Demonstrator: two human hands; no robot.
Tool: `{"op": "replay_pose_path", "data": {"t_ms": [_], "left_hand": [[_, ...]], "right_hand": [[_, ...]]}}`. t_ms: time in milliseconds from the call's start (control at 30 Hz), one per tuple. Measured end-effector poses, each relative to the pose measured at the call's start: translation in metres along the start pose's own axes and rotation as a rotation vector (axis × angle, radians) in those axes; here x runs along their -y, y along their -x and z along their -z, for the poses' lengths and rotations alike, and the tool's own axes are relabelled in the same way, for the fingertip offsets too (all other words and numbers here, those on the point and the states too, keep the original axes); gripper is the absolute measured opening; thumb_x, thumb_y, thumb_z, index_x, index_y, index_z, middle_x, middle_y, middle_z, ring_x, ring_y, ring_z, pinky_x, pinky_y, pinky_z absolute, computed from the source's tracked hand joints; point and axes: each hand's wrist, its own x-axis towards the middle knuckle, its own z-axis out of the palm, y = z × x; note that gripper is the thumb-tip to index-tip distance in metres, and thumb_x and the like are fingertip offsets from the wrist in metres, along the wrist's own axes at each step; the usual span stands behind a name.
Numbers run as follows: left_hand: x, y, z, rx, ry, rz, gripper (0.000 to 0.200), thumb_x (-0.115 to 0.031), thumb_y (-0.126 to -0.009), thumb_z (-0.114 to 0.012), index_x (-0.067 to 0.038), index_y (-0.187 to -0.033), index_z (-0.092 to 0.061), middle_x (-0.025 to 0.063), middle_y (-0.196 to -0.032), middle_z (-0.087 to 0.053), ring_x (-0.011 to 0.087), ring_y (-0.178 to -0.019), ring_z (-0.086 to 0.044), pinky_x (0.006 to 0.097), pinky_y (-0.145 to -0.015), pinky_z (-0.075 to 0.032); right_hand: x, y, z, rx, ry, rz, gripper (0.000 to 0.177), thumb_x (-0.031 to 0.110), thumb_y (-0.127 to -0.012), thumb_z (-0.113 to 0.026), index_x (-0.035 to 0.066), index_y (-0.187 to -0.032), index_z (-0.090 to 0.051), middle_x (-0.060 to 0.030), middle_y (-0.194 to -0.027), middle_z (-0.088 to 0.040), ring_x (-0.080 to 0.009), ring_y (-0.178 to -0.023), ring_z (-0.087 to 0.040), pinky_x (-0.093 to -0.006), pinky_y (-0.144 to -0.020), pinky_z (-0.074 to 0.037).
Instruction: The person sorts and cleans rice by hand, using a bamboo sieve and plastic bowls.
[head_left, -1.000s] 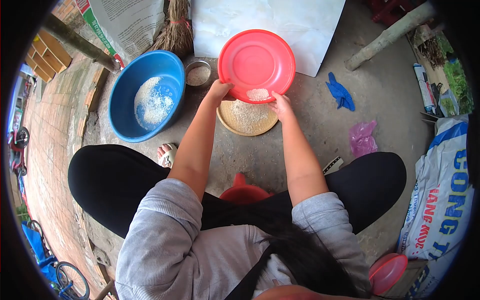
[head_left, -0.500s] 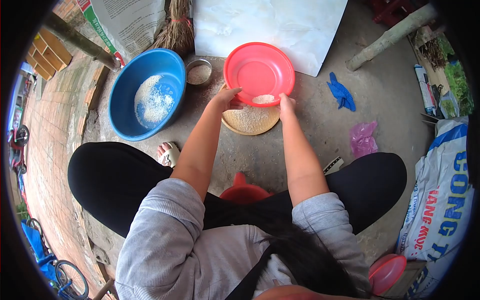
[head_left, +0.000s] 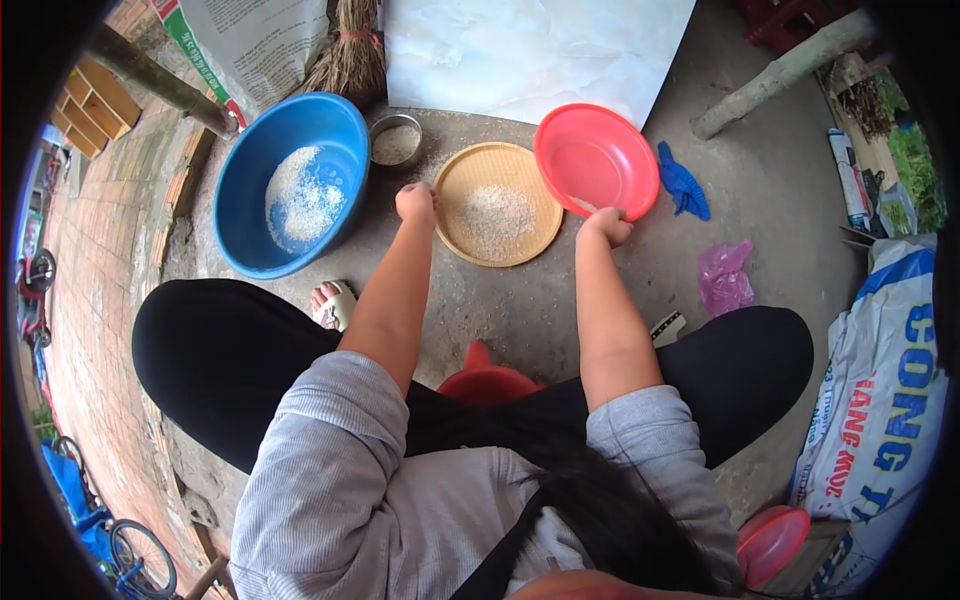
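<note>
My left hand (head_left: 417, 203) is closed at the left rim of a round woven tray (head_left: 455, 185), which has a patch of pale grains (head_left: 497, 215) in its middle. My right hand (head_left: 608, 228) grips the lower rim of a red plastic basin (head_left: 610, 165), tilted, with a few grains near that rim. The basin is just right of the tray and partly over its edge. Left of the tray, a blue basin (head_left: 235, 190) holds white grains (head_left: 305, 200). A small metal bowl (head_left: 396, 140) with grains stands between the blue basin and the tray.
A marbled white board (head_left: 540, 55) and a straw broom (head_left: 350, 60) are behind. A blue glove (head_left: 682, 183) and pink plastic bag (head_left: 727, 278) lie to the right. A red stool (head_left: 490, 385) is between my legs; a printed sack (head_left: 870, 390) stands far right.
The red basin has moved right, off the woven tray, with my right hand. My left hand has let go of the basin and moved left to the tray's rim, and the tray now shows almost whole.
</note>
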Motion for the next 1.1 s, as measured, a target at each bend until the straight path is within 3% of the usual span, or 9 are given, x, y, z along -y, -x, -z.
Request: {"op": "replay_pose_path", "data": {"t_ms": [133, 300, 433, 500, 700, 900, 967, 1033, 1100], "left_hand": [[0.02, -0.008, 0.018, -0.145, -0.016, 0.049, 0.008, -0.008, -0.079, -0.052, -0.001, -0.079, -0.052, 0.0086, -0.063, -0.056, 0.0151, -0.047, -0.052, 0.0271, -0.039, -0.039], [0.036, -0.015, 0.028, -0.082, -0.138, 0.087, 0.011, -0.012, -0.077, -0.055, -0.002, -0.08, -0.056, 0.0072, -0.068, -0.058, 0.0152, -0.053, -0.055, 0.0276, -0.044, -0.043], [0.04, -0.015, 0.024, -0.045, -0.225, 0.08, 0.016, -0.016, -0.075, -0.059, -0.004, -0.085, -0.061, 0.0061, -0.074, -0.061, 0.0158, -0.059, -0.057, 0.0274, -0.05, -0.047], [0.04, -0.015, 0.025, -0.025, -0.243, 0.074, 0.017, -0.016, -0.075, -0.06, -0.005, -0.087, -0.061, 0.0056, -0.074, -0.061, 0.016, -0.06, -0.058, 0.0273, -0.051, -0.047], [0.041, -0.012, 0.027, 0.069, -0.23, 0.055, 0.019, -0.013, -0.075, -0.058, -0.005, -0.091, -0.063, 0.0057, -0.079, -0.063, 0.0154, -0.064, -0.059, 0.0274, -0.053, -0.048], [0.044, -0.013, 0.025, 0.105, -0.286, -0.034, 0.026, -0.006, -0.073, -0.055, -0.003, -0.098, -0.063, 0.0082, -0.084, -0.064, 0.0159, -0.068, -0.061, 0.0268, -0.058, -0.048], [0.036, -0.002, 0.023, 0.11, -0.272, -0.028, 0.028, -0.005, -0.073, -0.055, -0.002, -0.099, -0.063, 0.0084, -0.085, -0.064, 0.016, -0.069, -0.061, 0.0268, -0.06, -0.048], [0.037, -0.004, 0.025, 0.137, -0.235, -0.052, 0.027, -0.005, -0.073, -0.056, -0.003, -0.1, -0.062, 0.0043, -0.076, -0.062, 0.0118, -0.052, -0.054, 0.0234, -0.043, -0.04], [0.037, -0.005, 0.027, 0.131, -0.279, -0.059, 0.029, -0.004, -0.073, -0.055, -0.002, -0.101, -0.062, 0.0062, -0.082, -0.063, 0.0135, -0.063, -0.057, 0.0251, -0.055, -0.044]], "right_hand": [[0.005, 0.0, 0.01, -0.09, -0.035, -0.104, 0.038, 0.014, -0.085, -0.036, -0.014, -0.109, -0.042, -0.0339, -0.105, -0.052, -0.0432, -0.095, -0.056, -0.0462, -0.084, -0.047], [0.015, 0.003, 0.014, -0.28, -0.103, -0.428, 0.044, 0.021, -0.086, -0.034, -0.009, -0.118, -0.041, -0.0278, -0.111, -0.054, -0.0391, -0.102, -0.054, -0.0445, -0.09, -0.043], [0.013, 0.003, 0.012, -0.319, -0.152, -0.458, 0.045, 0.022, -0.087, -0.032, -0.008, -0.119, -0.041, -0.0259, -0.111, -0.054, -0.0377, -0.103, -0.054, -0.0457, -0.091, -0.042], [0.016, 0.012, 0.017, -0.239, -0.196, -0.374, 0.041, 0.016, -0.088, -0.03, -0.013, -0.117, -0.027, -0.0351, -0.105, -0.052, -0.0406, -0.098, -0.056, -0.045, -0.083, -0.049], [0.002, 0.021, 0.008, -0.295, -0.055, -0.483, 0.044, 0.023, -0.088, -0.034, -0.009, -0.118, -0.032, -0.0323, -0.108, -0.052, -0.0393, -0.099, -0.055, -0.0449, -0.085, -0.048], [-0.014, 0.048, 0.01, -0.083, 0.023, -0.257, 0.041, 0.023, -0.088, -0.039, -0.013, -0.103, -0.048, -0.0308, -0.1, -0.056, -0.0386, -0.091, -0.059, -0.0423, -0.078, -0.051], [-0.023, 0.049, 0.006, 0.214, 0.418, 0.021, 0.035, 0.018, -0.085, -0.041, -0.014, -0.089, -0.054, -0.03, -0.092, -0.058, -0.0379, -0.086, -0.06, -0.0418, -0.074, -0.051], [-0.039, 0.046, -0.004, 0.096, 0.346, 0.235, 0.03, 0.015, -0.08, -0.045, -0.013, -0.085, -0.057, -0.0285, -0.09, -0.06, -0.0372, -0.081, -0.061, -0.0419, -0.071, -0.05], [-0.046, 0.032, -0.008, 0.465, 0.565, 0.201, 0.026, 0.011, -0.075, -0.05, -0.009, -0.089, -0.059, -0.0253, -0.09, -0.062, -0.0342, -0.083, -0.062, -0.0399, -0.074, -0.049]]}}
